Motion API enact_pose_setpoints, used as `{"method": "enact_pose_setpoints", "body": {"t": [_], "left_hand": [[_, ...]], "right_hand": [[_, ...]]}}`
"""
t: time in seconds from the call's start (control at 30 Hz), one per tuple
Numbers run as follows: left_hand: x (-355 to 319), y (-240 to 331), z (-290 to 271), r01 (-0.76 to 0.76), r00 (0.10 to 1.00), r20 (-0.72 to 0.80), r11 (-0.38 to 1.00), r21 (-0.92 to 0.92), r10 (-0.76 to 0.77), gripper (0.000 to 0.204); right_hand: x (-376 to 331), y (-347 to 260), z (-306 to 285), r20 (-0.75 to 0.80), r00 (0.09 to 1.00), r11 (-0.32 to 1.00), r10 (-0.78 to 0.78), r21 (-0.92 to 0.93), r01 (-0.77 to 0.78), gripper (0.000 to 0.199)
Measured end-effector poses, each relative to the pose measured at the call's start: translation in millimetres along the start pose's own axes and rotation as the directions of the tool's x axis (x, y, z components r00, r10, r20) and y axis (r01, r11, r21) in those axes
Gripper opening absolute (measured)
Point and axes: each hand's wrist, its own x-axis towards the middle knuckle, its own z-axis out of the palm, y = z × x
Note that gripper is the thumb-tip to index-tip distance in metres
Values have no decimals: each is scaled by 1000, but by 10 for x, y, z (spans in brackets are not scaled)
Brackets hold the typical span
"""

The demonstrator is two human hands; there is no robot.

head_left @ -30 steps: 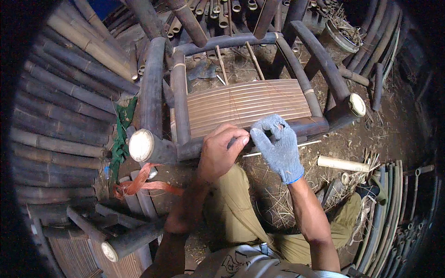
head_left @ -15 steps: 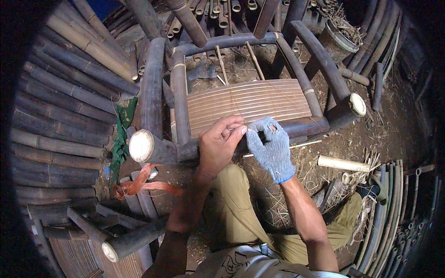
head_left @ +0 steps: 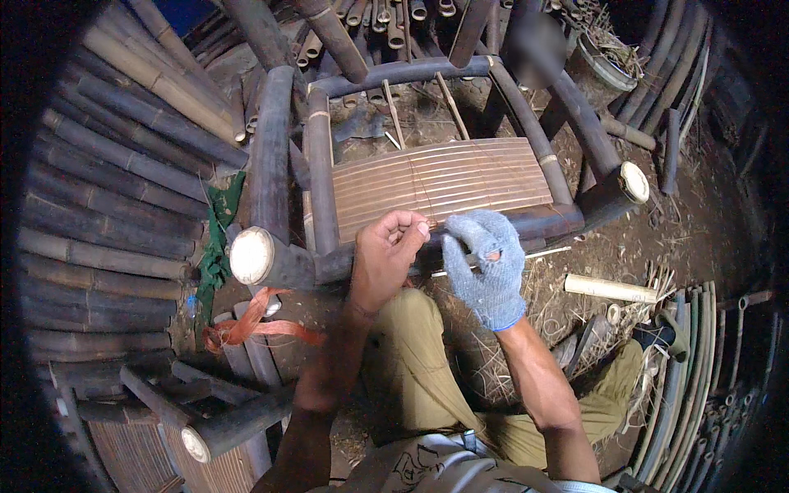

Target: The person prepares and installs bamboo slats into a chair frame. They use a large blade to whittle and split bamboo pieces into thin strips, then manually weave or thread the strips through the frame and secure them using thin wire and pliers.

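The person's left hand [head_left: 388, 261] is bare and rests at the near edge of the slatted seat panel [head_left: 440, 182], fingers curled together with thumb and forefinger pinched on a thin bamboo strip [head_left: 549, 251] where it meets the front rail [head_left: 542, 222]. The right hand [head_left: 488, 264] wears a grey knitted glove, worn through at one finger; its fingers are folded shut around the same strip just beside the left hand. The strip runs on to the right, pale and narrow, beyond the glove.

The seat panel sits inside a chair frame [head_left: 320, 156] of dark round bamboo poles, tipped toward the person. The panel is of flat, light-brown slats laid side by side, gently bowed. Two pale cut pole ends face up, one at the left [head_left: 251, 255], one at the right [head_left: 634, 181].

Working room is tight. Stacked dark poles [head_left: 115, 205] wall in the left side; curved green canes [head_left: 699, 370] line the right. Open ground lies only to the right of the frame: bare earth littered with dry shavings, a short pale bamboo offcut [head_left: 610, 288] lying on it. An orange strap [head_left: 255, 324] lies by the left knee, a green cloth [head_left: 218, 238] just beyond it.
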Motion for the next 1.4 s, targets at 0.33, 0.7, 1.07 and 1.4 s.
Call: {"method": "enact_pose_setpoints", "body": {"t": [0.33, 0.7, 1.07, 1.4], "left_hand": [[-15, -3, -44, 10, 997, 74, 999, -36, -8, 15], [-840, 69, 412, -425, 861, 471, 783, 455, 193, 11], [951, 216, 195, -400, 908, 313, 804, 441, 280, 28], [2843, -948, -1101, -232, 972, 225, 427, 874, 68, 24]], "right_hand": [[69, 45, -1, 241, 970, 993, -19, -111, 47, 12], [-136, 295, -217, 790, 410, -210, 457, 543, -813, 21], [736, -574, -1921, 180, 967, 944, 178, -307, -117, 16], [1920, 1604, 232, 342, 896, 723, 284, -690, 34, 13]]}}
